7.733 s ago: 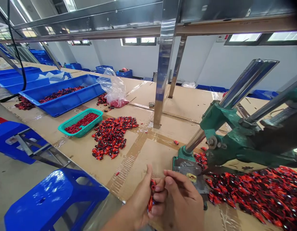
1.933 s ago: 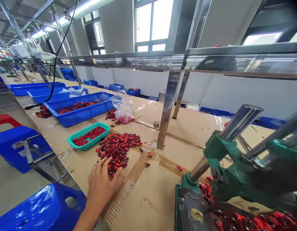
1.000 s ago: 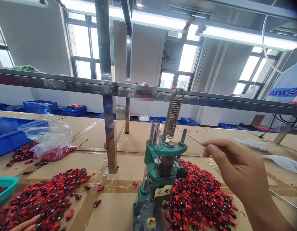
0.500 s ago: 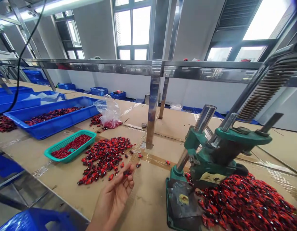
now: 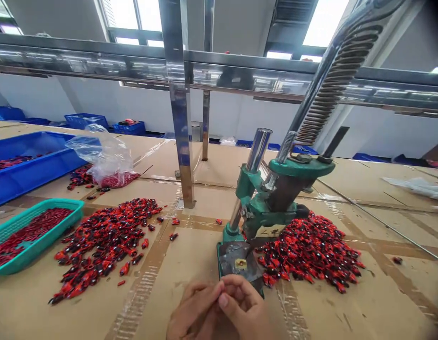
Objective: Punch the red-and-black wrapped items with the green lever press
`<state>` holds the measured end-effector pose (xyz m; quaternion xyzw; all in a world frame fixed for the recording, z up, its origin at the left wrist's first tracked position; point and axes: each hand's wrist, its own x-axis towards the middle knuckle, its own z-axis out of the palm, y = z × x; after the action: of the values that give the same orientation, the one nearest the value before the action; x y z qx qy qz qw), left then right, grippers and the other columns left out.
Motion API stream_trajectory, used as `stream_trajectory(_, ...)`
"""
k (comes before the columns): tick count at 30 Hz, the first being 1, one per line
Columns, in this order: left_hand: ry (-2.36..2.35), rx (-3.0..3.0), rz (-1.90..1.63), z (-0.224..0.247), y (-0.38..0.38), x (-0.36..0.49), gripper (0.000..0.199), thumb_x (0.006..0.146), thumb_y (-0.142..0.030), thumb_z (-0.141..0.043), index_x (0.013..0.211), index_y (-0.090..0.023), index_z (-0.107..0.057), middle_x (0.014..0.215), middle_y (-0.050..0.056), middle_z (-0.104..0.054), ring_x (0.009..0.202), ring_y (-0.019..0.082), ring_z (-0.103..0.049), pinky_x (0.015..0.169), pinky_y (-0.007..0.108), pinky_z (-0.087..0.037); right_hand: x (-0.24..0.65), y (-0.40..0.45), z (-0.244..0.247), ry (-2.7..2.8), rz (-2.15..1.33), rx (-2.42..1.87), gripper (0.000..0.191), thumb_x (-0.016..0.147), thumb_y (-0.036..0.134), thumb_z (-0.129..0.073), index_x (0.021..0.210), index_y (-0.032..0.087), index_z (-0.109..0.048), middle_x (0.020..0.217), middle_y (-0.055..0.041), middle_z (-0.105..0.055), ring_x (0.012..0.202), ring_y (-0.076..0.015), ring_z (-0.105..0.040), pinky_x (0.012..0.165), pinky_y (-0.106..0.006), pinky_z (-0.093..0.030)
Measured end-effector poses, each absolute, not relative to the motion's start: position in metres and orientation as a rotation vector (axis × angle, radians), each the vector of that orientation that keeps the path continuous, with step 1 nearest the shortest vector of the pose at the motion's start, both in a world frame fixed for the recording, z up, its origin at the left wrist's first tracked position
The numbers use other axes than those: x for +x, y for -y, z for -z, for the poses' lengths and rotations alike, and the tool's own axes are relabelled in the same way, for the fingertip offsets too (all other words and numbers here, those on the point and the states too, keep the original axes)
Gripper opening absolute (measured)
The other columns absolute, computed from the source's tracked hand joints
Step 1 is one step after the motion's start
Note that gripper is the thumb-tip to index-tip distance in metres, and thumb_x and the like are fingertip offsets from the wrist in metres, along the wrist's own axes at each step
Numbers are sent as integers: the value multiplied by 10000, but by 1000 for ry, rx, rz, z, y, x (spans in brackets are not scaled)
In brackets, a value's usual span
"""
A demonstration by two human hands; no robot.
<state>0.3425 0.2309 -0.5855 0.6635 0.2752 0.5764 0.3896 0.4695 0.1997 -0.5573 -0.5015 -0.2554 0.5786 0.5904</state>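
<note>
My left hand (image 5: 193, 309) and my right hand (image 5: 243, 304) meet at the front of the table, fingertips pinched together. Whatever lies between them is hidden by the fingers. Just beyond them is the dark base plate of a green hand press (image 5: 256, 189), with a small yellowish piece (image 5: 241, 263) on it. A pile of small red-and-black plastic parts (image 5: 108, 236) spreads to the left. Another pile of such parts (image 5: 311, 250) lies against the press on the right.
At the left edge, a green basket (image 5: 68, 204) holds thin dark red pieces. Behind it are a blue tray (image 5: 38, 172) and a clear plastic bag (image 5: 112, 158) with red pieces. A metal post (image 5: 181, 123) rises behind the piles. Several loose parts lie near it.
The view has swung right and down. My left hand, which held a small red-and-black part beside the left pile, is now before the press. My right hand has come into view against it.
</note>
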Motion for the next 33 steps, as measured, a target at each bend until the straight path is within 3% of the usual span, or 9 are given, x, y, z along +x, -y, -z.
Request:
stream_trajectory(2, -625, 1894, -1420, 585, -240, 348, 442, 917, -182, -679, 1296, -409, -670, 1102, 3, -787, 964, 185, -735, 828, 266, -635, 489, -199, 565, 659, -1260, -1278, 679, 634, 640, -820, 1013, 112, -625, 985, -116, -665, 905, -158, -663, 803, -213, -571)
stream_trajectory(6, -806, 2058, -1255, 574, -257, 361, 437, 902, -251, -691, 1331, -316, -635, 1239, 53, -731, 1042, 205, -724, 918, 323, -620, 534, -204, 570, 960, -951, -1607, 630, 759, 658, -697, 1134, 152, -680, 1113, -111, -649, 986, -153, -658, 903, -210, -566)
stream_trajectory(11, -819, 2218, -1118, 565, -277, 377, 335, 960, -356, -659, 1295, -337, -663, 1074, -10, -784, 921, 162, -731, 820, 262, -615, 548, -206, 570, 1071, -1037, -1484, 575, 873, 629, -583, 1232, 187, -668, 1171, -108, -625, 1022, -141, -654, 914, -189, -565)
stream_trajectory(14, -771, 2316, -1193, 571, -276, 383, 317, 1003, -365, -597, 1316, -330, -640, 978, -38, -797, 847, 142, -721, 775, 250, -586, 538, -200, 583, 1092, -1026, -1382, 567, 939, 605, -485, 1330, 224, -635, 1144, -110, -588, 913, -106, -639, 846, -186, -574)
stream_trajectory(19, -901, 2420, -1258, 579, -269, 387, 238, 992, -326, -613, 1213, -272, -684, 945, -16, -791, 785, 168, -703, 742, 323, -515, 530, -200, 601, 1137, -924, -1503, 579, 930, 572, -524, 1419, 264, -556, 1282, -96, -540, 1107, -123, -615, 960, -173, -546)
stream_trajectory(24, -1130, 2426, -1126, 576, -283, 398, 246, 879, -273, -753, 1119, -324, -746, 933, -19, -771, 841, 230, -683, 762, 387, -450, 531, -216, 579, 936, -859, -1635, 607, 841, 676, -542, 1099, 153, -711, 1028, -108, -666, 869, -140, -661, 782, -182, -570)
stream_trajectory(28, -1149, 2311, -1008, 574, -292, 407, 170, 795, -258, -840, 939, -337, -794, 1009, -16, -757, 944, 245, -671, 836, 404, -457, 560, -218, 552, 918, -779, -1678, 611, 782, 685, -620, 980, 119, -738, 824, -99, -658, 644, -121, -611, 559, -167, -491)
stream_trajectory(31, -1155, 2276, -905, 571, -293, 408, 168, 787, -301, -854, 934, -364, -803, 1009, -16, -764, 962, 251, -668, 862, 425, -451, 603, -226, 520, 774, -598, -1627, 638, 776, 680, -653, 1021, 94, -702, 798, -91, -647, 524, -75, -517, 468, -158, -408)
stream_trajectory(33, -1151, 2268, -856, 569, -293, 407, 161, 798, -330, -843, 950, -367, -803, 979, -9, -768, 959, 258, -668, 863, 435, -452, 629, -247, 489, 696, -447, -1521, 621, 836, 658, -598, 1122, 110, -655, 877, -85, -656, 548, -51, -499, 493, -144, -412)
